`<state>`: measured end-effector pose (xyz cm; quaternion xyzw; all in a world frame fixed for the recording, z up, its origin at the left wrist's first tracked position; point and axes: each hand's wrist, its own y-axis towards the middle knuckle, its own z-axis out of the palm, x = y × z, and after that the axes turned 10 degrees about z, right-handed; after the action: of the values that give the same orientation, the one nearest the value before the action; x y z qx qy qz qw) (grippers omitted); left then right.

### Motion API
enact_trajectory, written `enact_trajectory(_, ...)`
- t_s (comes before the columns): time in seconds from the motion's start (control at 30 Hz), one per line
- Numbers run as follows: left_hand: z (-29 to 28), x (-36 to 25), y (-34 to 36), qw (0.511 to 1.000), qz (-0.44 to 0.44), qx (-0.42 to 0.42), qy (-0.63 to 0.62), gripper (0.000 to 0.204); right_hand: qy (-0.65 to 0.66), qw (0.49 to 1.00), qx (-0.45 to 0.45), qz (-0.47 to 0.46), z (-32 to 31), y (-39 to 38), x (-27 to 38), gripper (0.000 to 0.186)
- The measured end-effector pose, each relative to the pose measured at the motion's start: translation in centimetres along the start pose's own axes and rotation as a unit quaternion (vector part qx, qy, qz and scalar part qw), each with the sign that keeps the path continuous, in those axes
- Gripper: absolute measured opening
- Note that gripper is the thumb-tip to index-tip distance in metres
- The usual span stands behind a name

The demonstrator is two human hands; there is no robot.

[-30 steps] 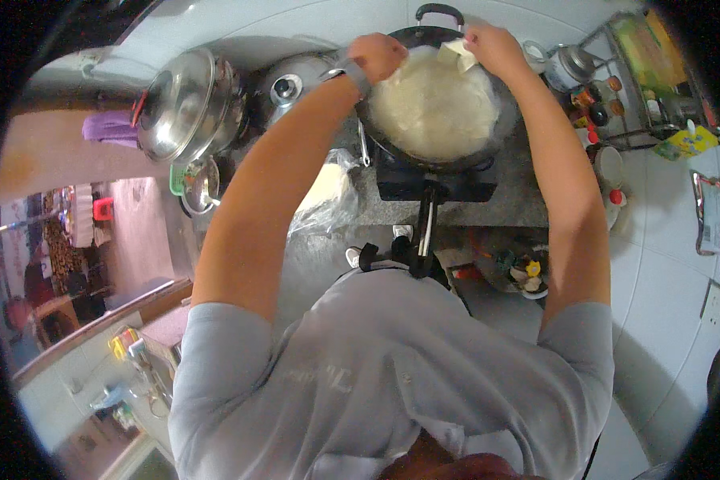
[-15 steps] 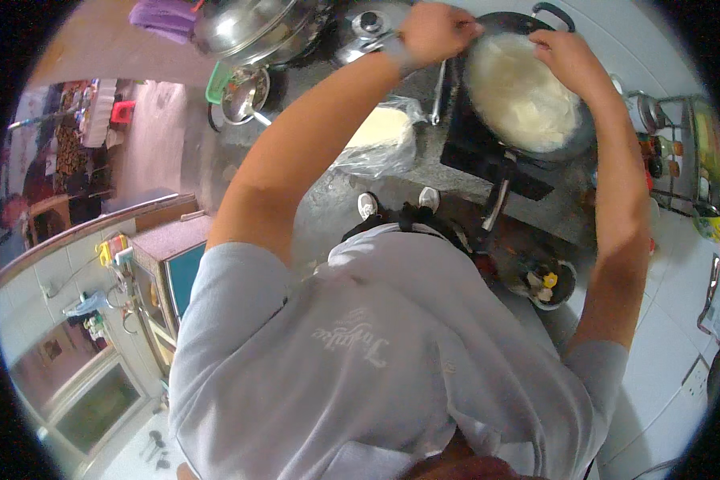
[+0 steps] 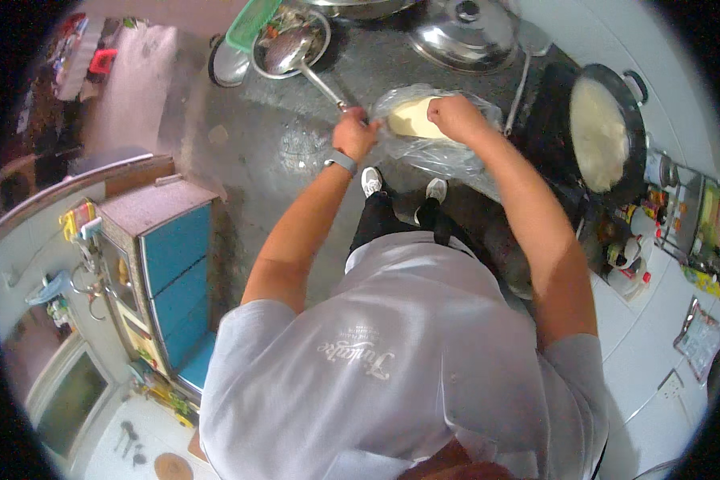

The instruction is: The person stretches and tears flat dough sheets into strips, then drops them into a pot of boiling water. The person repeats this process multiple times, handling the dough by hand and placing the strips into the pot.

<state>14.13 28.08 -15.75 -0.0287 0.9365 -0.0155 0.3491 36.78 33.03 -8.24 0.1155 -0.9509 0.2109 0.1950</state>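
Observation:
My left hand [image 3: 354, 136] has curled fingers beside the end of the steel ladle's handle [image 3: 322, 84], near the plastic bag [image 3: 436, 156]; what they grip is unclear. My right hand [image 3: 454, 118] is closed in a pinch at the pale yellow stack of thin sheets [image 3: 408, 120] lying in that bag, its fingertips partly hidden. The ladle's head rests in a steel bowl of food [image 3: 320, 52]. To the right, a black wok [image 3: 596, 132] on the stove holds pale, cloudy contents.
A green basket [image 3: 248, 24] adjoins the bowl. A steel lid [image 3: 464, 44] and a long metal utensil [image 3: 520, 88] lie behind the bag. Bottles and jars [image 3: 628, 280] stand at the right. A blue-fronted cabinet [image 3: 176, 296] is at lower left.
Both hands have left the wok and moved down-left to the bag and bowl. The pale piece seen in my right hand at the wok is gone. The view has turned.

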Motion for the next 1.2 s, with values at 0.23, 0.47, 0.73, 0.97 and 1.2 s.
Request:
enact_trajectory(0.23, 1.6, 0.9, -1.0, 0.998, -0.04, 0.046, -0.024, 0.031, 0.03, 0.989, -0.09, 0.11, 10.0, 2.1, 3.1, 0.017)
enact_trajectory(0.47, 1.5, 2.7, -0.2, 0.997, -0.042, 0.007, -0.062, 0.016, -0.041, 0.977, -0.09, 0.189, 11.3, 3.2, 5.1, 0.028)
enact_trajectory(0.73, 1.5, 2.8, -0.2, 0.994, -0.057, -0.013, -0.096, 0.016, -0.073, 0.955, -0.014, 0.287, 11.2, 5.1, 4.9, 0.04)
enact_trajectory(0.97, 1.9, 3.1, -0.4, 0.998, -0.048, -0.039, -0.005, 0.02, -0.066, 0.962, 0.004, 0.264, 9.7, 4.9, 6.4, 0.031)
enact_trajectory(1.2, 1.4, 2.5, 0.7, 0.993, -0.019, -0.067, -0.098, 0.018, -0.015, 0.969, -0.032, 0.244, 9.8, 4.8, 4.5, 0.023)
